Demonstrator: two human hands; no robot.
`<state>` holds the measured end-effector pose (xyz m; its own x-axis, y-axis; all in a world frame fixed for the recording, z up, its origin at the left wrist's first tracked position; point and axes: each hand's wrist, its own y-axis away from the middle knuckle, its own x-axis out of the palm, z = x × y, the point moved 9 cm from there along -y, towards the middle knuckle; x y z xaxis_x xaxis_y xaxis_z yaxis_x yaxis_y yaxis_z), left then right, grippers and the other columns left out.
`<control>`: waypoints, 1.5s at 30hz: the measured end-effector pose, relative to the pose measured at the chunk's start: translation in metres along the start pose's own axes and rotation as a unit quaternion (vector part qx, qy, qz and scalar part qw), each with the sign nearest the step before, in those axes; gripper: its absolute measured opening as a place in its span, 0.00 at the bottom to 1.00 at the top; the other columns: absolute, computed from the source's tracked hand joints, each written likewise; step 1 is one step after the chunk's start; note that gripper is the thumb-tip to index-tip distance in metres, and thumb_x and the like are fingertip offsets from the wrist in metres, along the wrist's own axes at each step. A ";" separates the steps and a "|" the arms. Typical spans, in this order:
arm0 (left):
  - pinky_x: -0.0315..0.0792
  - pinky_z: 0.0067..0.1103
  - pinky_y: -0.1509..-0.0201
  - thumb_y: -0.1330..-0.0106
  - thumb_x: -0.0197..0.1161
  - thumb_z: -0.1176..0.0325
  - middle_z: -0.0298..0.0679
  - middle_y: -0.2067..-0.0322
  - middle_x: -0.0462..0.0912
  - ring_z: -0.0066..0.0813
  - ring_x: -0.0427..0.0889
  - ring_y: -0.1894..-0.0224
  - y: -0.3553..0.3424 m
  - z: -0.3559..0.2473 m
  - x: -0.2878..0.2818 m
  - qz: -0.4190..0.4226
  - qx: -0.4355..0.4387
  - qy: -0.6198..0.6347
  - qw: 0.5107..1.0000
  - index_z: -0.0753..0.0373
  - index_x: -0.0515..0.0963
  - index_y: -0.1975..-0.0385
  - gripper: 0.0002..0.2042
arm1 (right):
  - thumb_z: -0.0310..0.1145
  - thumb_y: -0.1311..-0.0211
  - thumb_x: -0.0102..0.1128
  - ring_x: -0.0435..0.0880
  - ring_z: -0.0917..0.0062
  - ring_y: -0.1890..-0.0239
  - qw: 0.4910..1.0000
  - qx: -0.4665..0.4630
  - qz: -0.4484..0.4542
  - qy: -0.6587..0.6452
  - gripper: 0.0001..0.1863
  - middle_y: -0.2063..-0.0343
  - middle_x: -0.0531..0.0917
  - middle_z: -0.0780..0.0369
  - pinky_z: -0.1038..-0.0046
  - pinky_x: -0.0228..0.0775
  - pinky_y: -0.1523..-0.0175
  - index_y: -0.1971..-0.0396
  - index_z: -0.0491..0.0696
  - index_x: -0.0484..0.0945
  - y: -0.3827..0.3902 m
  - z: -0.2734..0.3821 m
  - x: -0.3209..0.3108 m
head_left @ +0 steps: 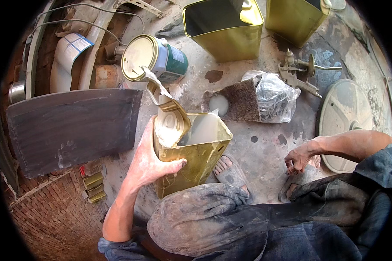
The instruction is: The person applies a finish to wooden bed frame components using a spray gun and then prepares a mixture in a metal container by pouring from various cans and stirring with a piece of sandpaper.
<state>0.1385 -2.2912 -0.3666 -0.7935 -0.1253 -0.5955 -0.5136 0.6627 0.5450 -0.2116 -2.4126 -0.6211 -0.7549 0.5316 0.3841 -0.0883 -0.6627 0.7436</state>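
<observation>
My left hand (146, 163) grips a gold rectangular tin (183, 163) by its left side, the thumb pressed on its near face. The cut-open top (172, 118) of the tin is peeled back and stands up at the left, bent and smeared with whitish stuff. Whitish liquid or coating shows on the inside walls; the bottom is hidden. My right hand (299, 156) hangs over my right foot, its fingers curled in and nothing visible in them. A spray gun (298, 74) lies on the floor beyond it.
A lidded round bucket (139, 56) lies tilted beyond the tin. Two open gold tins (224, 43) stand farther off. A brown mat (239, 102) with a plastic bag (276, 95) lies mid-floor. At left is a dark curved panel (74, 126); at right, a round disc (346, 108).
</observation>
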 end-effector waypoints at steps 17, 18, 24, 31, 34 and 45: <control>0.61 0.30 0.30 0.61 0.79 0.58 0.54 0.38 0.68 0.40 0.68 0.35 0.000 0.002 -0.003 -0.002 0.001 -0.023 1.000 0.75 0.50 0.31 0.58 | 0.50 0.36 0.56 0.87 0.74 0.64 1.000 0.002 0.004 -0.004 0.24 0.64 0.87 0.59 0.73 0.78 0.59 0.53 0.43 0.78 -0.004 -0.005 0.001; 0.61 0.30 0.30 0.61 0.79 0.58 0.54 0.38 0.68 0.40 0.68 0.35 0.000 0.002 -0.003 -0.002 -0.001 -0.021 1.000 0.75 0.50 0.31 0.58 | 0.50 0.36 0.56 0.87 0.74 0.63 1.000 0.001 0.007 -0.001 0.25 0.64 0.87 0.59 0.73 0.78 0.59 0.53 0.43 0.78 -0.003 -0.004 0.001; 0.61 0.30 0.30 0.61 0.79 0.58 0.55 0.38 0.68 0.40 0.68 0.35 0.002 0.001 -0.004 -0.005 0.002 -0.026 1.000 0.75 0.50 0.31 0.58 | 0.51 0.35 0.55 0.87 0.74 0.62 1.000 0.002 0.007 0.011 0.26 0.63 0.87 0.59 0.73 0.78 0.59 0.50 0.42 0.75 0.000 -0.003 0.000; 0.63 0.31 0.33 0.62 0.80 0.56 0.52 0.43 0.72 0.41 0.71 0.39 0.009 -0.004 -0.006 -0.017 0.035 -0.022 0.999 0.73 0.56 0.34 0.55 | 0.51 0.36 0.55 0.87 0.73 0.62 1.000 0.023 0.000 0.018 0.27 0.63 0.87 0.59 0.73 0.78 0.59 0.48 0.43 0.75 0.001 -0.003 -0.003; 0.66 0.32 0.37 0.62 0.79 0.55 0.50 0.47 0.74 0.41 0.74 0.44 0.019 0.010 -0.005 -0.031 0.047 -0.030 0.998 0.72 0.64 0.39 0.48 | 0.51 0.36 0.55 0.87 0.74 0.63 1.000 0.013 -0.003 0.017 0.26 0.64 0.87 0.59 0.73 0.78 0.60 0.49 0.44 0.77 0.002 -0.002 -0.004; 0.66 0.27 0.35 0.57 0.82 0.58 0.45 0.38 0.66 0.33 0.71 0.40 0.068 0.076 -0.031 -0.220 0.041 0.114 0.968 0.69 0.50 0.29 0.57 | 0.50 0.36 0.57 0.86 0.74 0.64 1.000 0.018 -0.010 0.003 0.25 0.66 0.87 0.58 0.73 0.78 0.60 0.53 0.44 0.80 0.006 -0.003 -0.005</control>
<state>0.1530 -2.1862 -0.3560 -0.5605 -0.5626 -0.6077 -0.7978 0.5636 0.2140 -0.2099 -2.4208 -0.6201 -0.7573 0.5411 0.3657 -0.0797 -0.6323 0.7706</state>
